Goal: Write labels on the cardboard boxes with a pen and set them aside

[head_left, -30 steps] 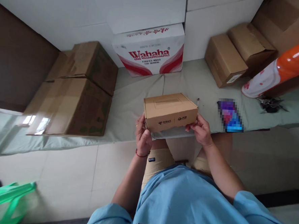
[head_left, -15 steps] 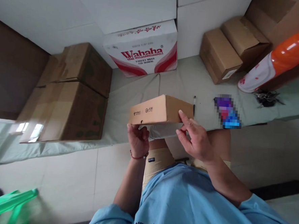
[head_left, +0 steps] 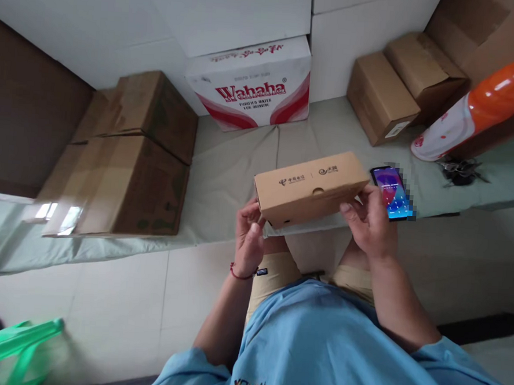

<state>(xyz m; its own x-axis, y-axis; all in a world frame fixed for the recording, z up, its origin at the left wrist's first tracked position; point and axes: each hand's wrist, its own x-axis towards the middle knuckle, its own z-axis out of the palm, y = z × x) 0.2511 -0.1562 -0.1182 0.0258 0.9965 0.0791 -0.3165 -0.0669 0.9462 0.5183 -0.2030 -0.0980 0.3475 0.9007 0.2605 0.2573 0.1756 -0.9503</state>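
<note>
I hold a small flat brown cardboard box [head_left: 310, 185] with printed logos on its side, tilted and lifted just above the front edge of a grey-green covered surface [head_left: 223, 173]. My left hand [head_left: 249, 238] grips its lower left corner, fingers curled under it. At the box's right end, my right hand [head_left: 370, 223] grips it with fingers wrapped round. A lit phone [head_left: 391, 192] lies on the cloth just beyond my right hand.
Large taped brown cartons [head_left: 128, 155] stand at the left. A white and red Wahaha carton [head_left: 255, 85] sits at the back, small brown boxes [head_left: 382, 98] at the back right. An orange and white cylinder [head_left: 480, 110] and keys [head_left: 461, 169] lie at right. Something green [head_left: 7, 348] is at the lower left.
The box has been turned in my hands and moved right; a long side with a thumb notch now faces me. My right hand shifted from its top to its right end.
</note>
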